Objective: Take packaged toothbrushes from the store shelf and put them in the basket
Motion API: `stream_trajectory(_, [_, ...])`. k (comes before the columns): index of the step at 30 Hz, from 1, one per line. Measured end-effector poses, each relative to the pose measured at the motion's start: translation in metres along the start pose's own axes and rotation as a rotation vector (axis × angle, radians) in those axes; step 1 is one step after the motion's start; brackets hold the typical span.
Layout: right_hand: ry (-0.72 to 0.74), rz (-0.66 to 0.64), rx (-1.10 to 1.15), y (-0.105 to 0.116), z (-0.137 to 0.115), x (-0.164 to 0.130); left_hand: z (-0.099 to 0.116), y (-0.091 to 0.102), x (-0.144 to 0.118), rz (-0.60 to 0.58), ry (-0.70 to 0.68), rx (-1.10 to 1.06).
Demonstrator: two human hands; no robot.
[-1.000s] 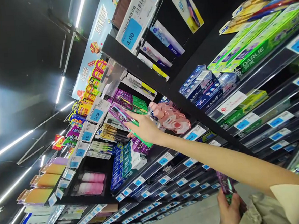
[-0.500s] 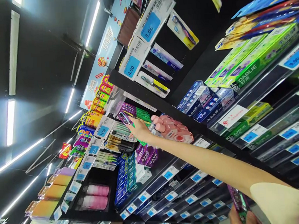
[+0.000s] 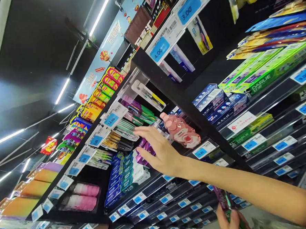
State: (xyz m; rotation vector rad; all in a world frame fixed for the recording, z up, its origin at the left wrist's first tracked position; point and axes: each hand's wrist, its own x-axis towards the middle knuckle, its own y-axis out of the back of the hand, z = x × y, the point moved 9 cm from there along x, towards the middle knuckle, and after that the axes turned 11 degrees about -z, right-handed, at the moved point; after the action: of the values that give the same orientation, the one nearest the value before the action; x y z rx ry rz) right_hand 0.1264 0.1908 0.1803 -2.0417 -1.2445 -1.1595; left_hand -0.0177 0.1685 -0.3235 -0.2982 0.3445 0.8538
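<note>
My right hand [image 3: 160,152] reaches toward the shelf with fingers stretched and thumb apart, holding nothing. Just beyond its fingertips hang thin pale-green toothbrush packs [image 3: 126,128]. Behind the hand sits a purple box [image 3: 145,151], partly covered by the fingers. Above it is a row of purple-and-green toothbrush packs [image 3: 139,110]. Low in the view, my left hand [image 3: 229,222] is closed round a slim purple-and-green pack [image 3: 224,198] that looks like the packs on the shelf; whether it is one or more I cannot tell.
Pink bottles [image 3: 181,130] in clear wrap stand right of my right hand. A dark shelf upright [image 3: 166,77] slants across the view. Blue and teal toothpaste boxes [image 3: 134,174] are stacked below the hand. Price tags [image 3: 111,118] line the shelf edges.
My right hand has drawn back from the shelf, and the purple pack it held is out of its fingers. The view has moved closer, while my left hand still grips its pack.
</note>
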Motion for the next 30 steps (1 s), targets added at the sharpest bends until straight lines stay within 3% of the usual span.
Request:
stream_trajectory(4, [0.059, -0.091, 0.016, 0.023, -0.024, -0.027, 0.046, -0.012, -0.022, -0.095, -0.127, -0.019])
stream_trajectory(9, [-0.11, -0.044, -0.027, 0.033, 0.001, -0.049, 0.135, -0.02, -0.052, -0.118, -0.344, -0.022])
stream_trajectory(13, [-0.221, -0.119, -0.009, 0.013, 0.021, -0.057, 0.183, -0.017, -0.06, -0.05, -0.415, -0.129])
stream_trajectory(16, [-0.247, -0.325, 0.038, -0.015, 0.028, -0.058, 0.205, -0.014, -0.066, 0.043, -0.442, -0.215])
stream_trajectory(19, [-0.258, -0.464, 0.078, -0.031, 0.034, -0.064, 0.22, -0.017, -0.075, 0.052, -0.452, -0.271])
stream_trajectory(25, [-0.513, -0.384, 0.277, -0.033, 0.069, -0.08, 0.237, -0.011, -0.087, 0.066, -0.495, -0.294])
stream_trajectory(30, [-0.529, -0.256, 0.308, -0.023, 0.071, -0.074, 0.269, 0.003, -0.09, 0.185, -0.669, -0.191])
